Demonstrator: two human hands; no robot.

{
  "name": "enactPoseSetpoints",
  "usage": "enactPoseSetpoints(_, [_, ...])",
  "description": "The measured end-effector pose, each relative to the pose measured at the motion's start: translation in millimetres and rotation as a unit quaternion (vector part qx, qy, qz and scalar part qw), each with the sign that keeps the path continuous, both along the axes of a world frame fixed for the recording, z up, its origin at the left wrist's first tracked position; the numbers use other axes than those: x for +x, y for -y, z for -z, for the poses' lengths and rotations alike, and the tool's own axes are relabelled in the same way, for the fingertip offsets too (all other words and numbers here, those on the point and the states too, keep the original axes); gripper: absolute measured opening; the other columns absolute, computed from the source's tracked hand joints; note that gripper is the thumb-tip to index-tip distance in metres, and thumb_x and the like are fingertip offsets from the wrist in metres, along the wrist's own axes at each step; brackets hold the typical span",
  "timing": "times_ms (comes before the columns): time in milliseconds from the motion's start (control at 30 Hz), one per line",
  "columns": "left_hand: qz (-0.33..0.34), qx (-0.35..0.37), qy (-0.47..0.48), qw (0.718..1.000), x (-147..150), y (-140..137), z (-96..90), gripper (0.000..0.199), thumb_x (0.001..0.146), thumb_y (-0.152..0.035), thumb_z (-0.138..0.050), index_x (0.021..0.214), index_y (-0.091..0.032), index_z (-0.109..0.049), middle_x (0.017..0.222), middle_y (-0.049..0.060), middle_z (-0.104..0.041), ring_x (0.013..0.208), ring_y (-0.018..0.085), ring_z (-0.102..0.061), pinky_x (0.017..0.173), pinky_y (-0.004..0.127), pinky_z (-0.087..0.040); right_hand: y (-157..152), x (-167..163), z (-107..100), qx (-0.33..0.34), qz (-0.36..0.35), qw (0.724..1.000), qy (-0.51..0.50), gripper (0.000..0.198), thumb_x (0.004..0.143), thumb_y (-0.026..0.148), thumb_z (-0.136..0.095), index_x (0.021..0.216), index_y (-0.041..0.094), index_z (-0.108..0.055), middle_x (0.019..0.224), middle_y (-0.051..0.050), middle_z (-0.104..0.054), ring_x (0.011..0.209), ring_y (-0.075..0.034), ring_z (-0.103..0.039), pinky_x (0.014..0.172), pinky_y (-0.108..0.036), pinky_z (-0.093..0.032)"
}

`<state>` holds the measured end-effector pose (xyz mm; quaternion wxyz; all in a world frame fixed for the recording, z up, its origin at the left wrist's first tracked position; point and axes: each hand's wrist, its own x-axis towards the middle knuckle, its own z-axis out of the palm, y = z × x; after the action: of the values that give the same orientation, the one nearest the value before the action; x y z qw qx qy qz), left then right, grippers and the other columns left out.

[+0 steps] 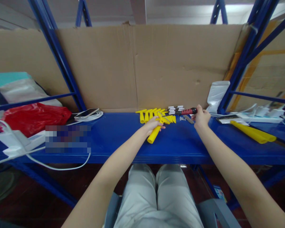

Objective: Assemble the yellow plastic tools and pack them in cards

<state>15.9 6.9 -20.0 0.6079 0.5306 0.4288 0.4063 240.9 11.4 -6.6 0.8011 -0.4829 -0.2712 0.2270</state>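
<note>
My left hand is closed around a yellow plastic tube-shaped handle, its wide round end towards me. In my right hand is a screwdriver with a red and black grip. Its shaft points left, towards the yellow piece; whether the tip touches it I cannot tell. Behind my left hand several yellow T-shaped handles lie in a row, with smaller yellow pieces to their right. Small metal parts, possibly screws, and a flat grey strip lie between my hands.
White pieces with black bands stand against the cardboard wall. Two long yellow pieces and a power strip are at the right. A phone, coiled white cable and red bag occupy the left.
</note>
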Motion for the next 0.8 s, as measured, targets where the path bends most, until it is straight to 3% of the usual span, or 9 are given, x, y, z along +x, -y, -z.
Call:
enactPoseSetpoints(133, [-0.004, -0.010, 0.031, 0.999, 1, 3, -3.6, 0.056, 0.081, 0.008, -0.052, 0.131, -0.018, -0.046, 0.095, 0.005, -0.068, 0.054, 0.010, -0.066, 0.043, 0.016, -0.042, -3, 3, 1, 0.012, 0.004, 1.000, -0.020, 0.041, 0.084, 0.043, -0.068, 0.066, 0.026, -0.036, 0.047, 0.011, -0.041, 0.029, -0.008, -0.039, 0.028, -0.022, -0.028])
enactPoseSetpoints(333, [-0.012, -0.025, 0.032, 0.999, 1, 6, -4.9, 0.067, 0.081, 0.007, -0.053, 0.141, -0.019, -0.039, 0.101, 0.008, -0.069, 0.055, 0.010, -0.067, 0.043, 0.017, -0.043, -7, 4, 4, 0.066, -0.036, 0.997, 0.000, 0.048, 0.078, 0.057, -0.071, 0.070, 0.026, -0.036, 0.049, 0.011, -0.041, 0.031, -0.009, -0.041, 0.028, -0.023, -0.029])
enactPoseSetpoints(800, [0.001, -0.017, 0.014, 1.000, 0, -1, 0.7, 0.071, 0.078, 0.003, -0.061, 0.141, -0.021, -0.040, 0.111, 0.012, -0.069, 0.063, 0.014, -0.071, 0.046, 0.017, -0.045, -11, 6, 9, 0.094, -0.049, 0.994, 0.023, 0.051, 0.074, 0.064, -0.071, 0.073, 0.027, -0.035, 0.050, 0.011, -0.041, 0.032, -0.009, -0.039, 0.029, -0.023, -0.025])
